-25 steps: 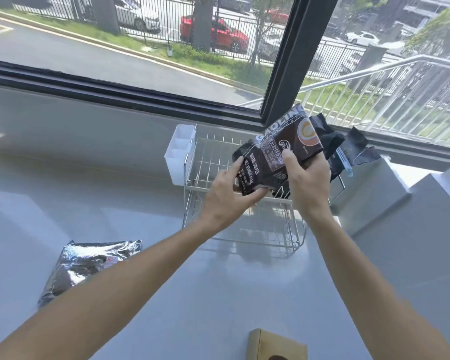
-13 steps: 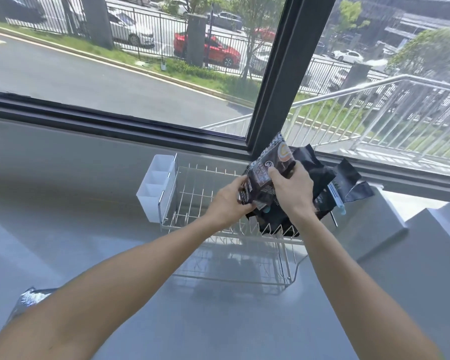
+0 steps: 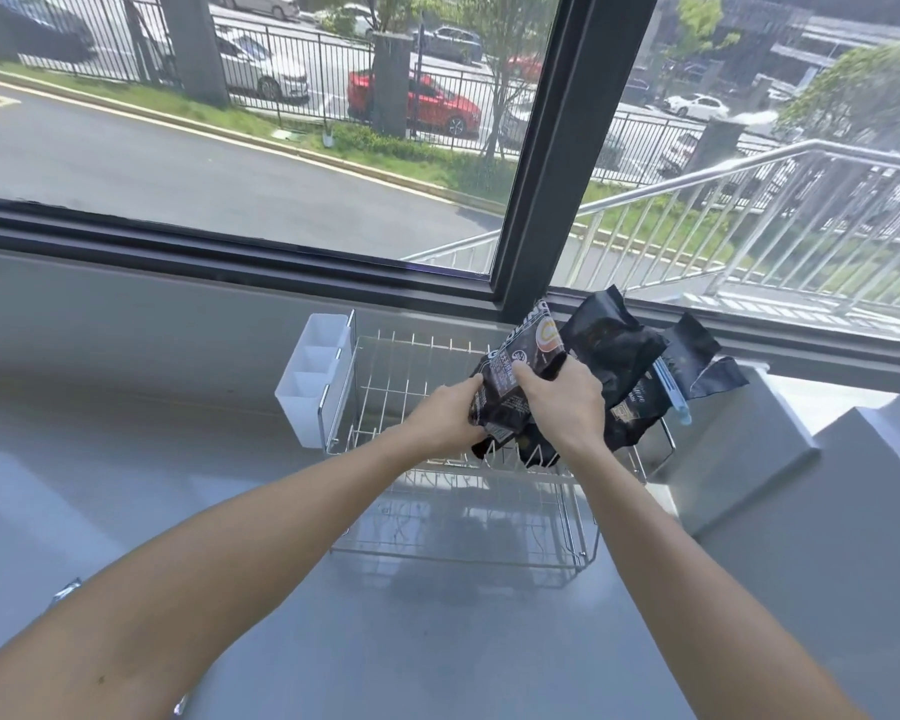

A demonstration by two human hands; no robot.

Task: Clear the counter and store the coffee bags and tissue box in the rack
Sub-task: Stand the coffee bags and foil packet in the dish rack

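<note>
A wire rack stands on the grey counter below the window. Both hands hold a dark brown coffee bag with a cup logo, upright in the rack's right half. My left hand grips its lower left edge and my right hand clasps its right side. Two black coffee bags lean in the rack just right of it. A corner of a silver foil bag peeks out by my left forearm. The tissue box is out of view.
A white plastic holder with three compartments hangs on the rack's left end. A raised grey ledge steps up to the right of the rack. The window frame rises right behind it.
Both hands carried the brown coffee bag down and forward into the rack beside the black bags. The view tilted up, so the silver bag and the cardboard box slid out of sight.
</note>
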